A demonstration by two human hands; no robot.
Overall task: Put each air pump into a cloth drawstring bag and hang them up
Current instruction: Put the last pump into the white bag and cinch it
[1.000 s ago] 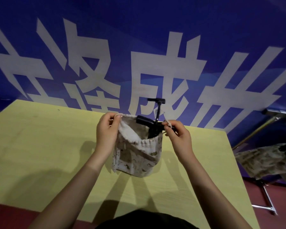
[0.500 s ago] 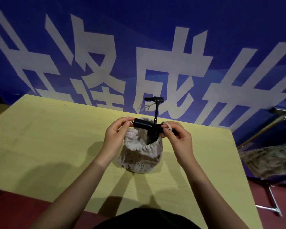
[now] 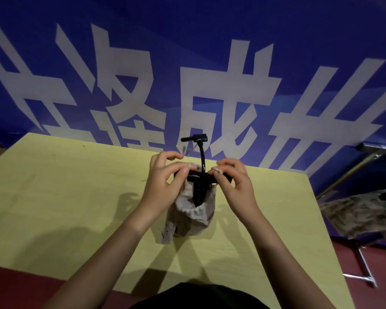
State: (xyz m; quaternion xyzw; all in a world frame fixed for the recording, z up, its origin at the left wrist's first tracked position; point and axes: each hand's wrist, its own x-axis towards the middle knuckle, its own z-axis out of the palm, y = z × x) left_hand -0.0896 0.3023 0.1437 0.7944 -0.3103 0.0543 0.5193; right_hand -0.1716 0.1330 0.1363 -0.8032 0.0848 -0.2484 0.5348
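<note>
While the cloth drawstring bag (image 3: 191,216) stands mid-frame on the yellow table (image 3: 54,197), the left hand (image 3: 165,181) and right hand (image 3: 234,181) each pinch what looks like a drawstring at its mouth, the black air pump (image 3: 197,175) sticking up between them.

Bag (image 3: 193,217): soft woven cloth, pale beige with a faint printed pattern, matt, creased and gathered at the mouth. Drawstring (image 3: 217,170): pale twisted cord, matt. Air pump (image 3: 198,175): black, looks like plastic, smooth with a dull sheen; its thin hose looks rubbery. Table (image 3: 65,197): yellow-green top, smooth, flat, low sheen, looks like laminate. Banner (image 3: 210,52) behind: blue with white characters, smooth sheet, slight gloss. Rack (image 3: 363,267) at right: bare metal tubing, shiny. More patterned cloth (image 3: 354,215) on it, matt, wrinkled.
</note>
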